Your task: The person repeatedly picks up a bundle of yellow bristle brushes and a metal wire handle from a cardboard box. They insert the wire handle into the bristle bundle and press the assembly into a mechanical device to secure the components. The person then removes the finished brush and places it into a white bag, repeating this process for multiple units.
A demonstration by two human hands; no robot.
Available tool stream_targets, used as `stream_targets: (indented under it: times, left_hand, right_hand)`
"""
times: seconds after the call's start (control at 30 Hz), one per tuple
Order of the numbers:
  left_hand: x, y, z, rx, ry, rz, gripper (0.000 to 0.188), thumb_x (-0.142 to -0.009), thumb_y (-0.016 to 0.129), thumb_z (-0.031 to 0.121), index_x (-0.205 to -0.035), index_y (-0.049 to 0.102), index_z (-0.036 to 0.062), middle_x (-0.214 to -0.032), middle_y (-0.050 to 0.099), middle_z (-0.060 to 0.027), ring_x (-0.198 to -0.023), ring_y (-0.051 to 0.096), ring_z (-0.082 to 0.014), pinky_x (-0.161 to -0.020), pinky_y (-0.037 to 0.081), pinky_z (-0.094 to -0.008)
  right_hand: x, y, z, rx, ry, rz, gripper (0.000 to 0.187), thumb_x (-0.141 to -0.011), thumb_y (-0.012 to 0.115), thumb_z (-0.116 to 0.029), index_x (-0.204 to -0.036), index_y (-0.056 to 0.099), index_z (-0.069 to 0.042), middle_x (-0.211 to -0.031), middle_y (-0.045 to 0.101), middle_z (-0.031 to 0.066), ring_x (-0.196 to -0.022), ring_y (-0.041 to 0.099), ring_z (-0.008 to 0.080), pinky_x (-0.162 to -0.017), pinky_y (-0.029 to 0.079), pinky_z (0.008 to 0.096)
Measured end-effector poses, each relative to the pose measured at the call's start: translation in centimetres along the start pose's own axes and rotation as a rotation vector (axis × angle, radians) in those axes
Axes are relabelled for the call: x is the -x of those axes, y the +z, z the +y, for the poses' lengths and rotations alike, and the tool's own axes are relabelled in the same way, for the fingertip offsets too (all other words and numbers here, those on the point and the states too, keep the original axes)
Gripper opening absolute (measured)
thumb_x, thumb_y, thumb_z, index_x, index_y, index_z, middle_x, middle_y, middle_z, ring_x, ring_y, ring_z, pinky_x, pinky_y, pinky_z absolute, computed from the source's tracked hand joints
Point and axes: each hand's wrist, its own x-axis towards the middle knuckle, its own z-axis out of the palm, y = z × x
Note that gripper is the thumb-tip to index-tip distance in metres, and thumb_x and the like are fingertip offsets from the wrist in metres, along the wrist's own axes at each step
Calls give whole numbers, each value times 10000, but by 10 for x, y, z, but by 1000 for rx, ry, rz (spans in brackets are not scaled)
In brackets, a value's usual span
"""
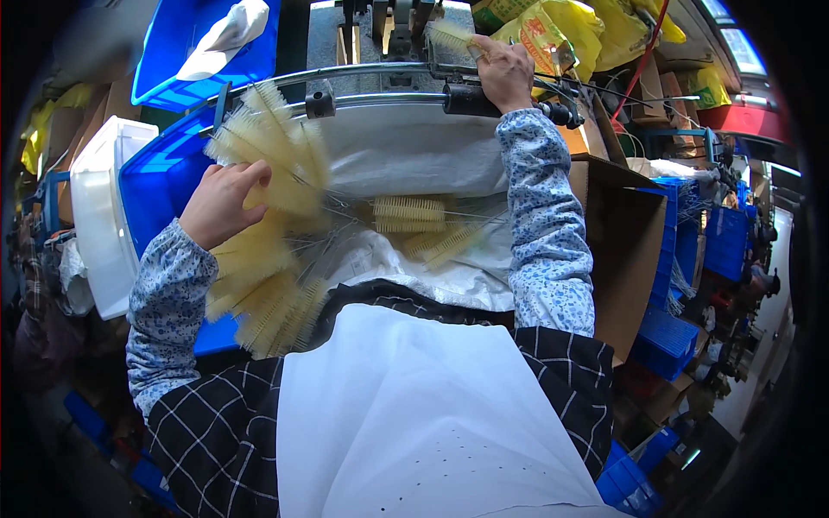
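Observation:
My right hand is closed at the machine's right side, its fingers on the end of a small yellow bristle brush. That brush lies across the upper part of the machine. My left hand is over a heap of yellow bristle brushes on my left. Its thumb and index finger are apart, and I see nothing between them; the other fingers are partly hidden. Twisted wire stems stick out of the heap toward the middle. A few more brushes lie on white sheeting before me.
A metal bar with a black cylinder crosses in front of the machine. Blue bins and a white plastic box stand at left. An open cardboard box stands at right, below yellow bags.

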Motion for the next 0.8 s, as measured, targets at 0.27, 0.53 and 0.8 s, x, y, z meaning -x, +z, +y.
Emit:
stream_targets:
  times: [0.27,0.53,0.8]
  left_hand:
    - [4,-1,3,142,130,102,209,-655,567,43,-840,470,54,-776,529,-87,-802,527,-246,-761,370,-316]
    - [28,-49,23,421,143,311,245,-635,538,-39,-866,470,6,-771,486,-76,-721,483,-177,-704,406,-255]
    - [40,-59,35,344,158,376,263,-628,552,-46,-876,482,6,-785,492,-68,-727,480,-178,-716,403,-252]
  right_hand:
    - [-4,8,4,-75,63,-121,288,-758,523,-221,-1032,601,-263,-877,620,15,-862,515,245,-783,380,381]
    - [-34,45,36,68,-195,-24,289,-795,545,-278,-1082,569,-264,-1054,559,-29,-1112,381,215,-925,219,488]
    - [-11,20,41,303,34,92,428,-762,562,-364,-1163,474,-241,-1090,499,7,-1119,346,240,-911,235,466]
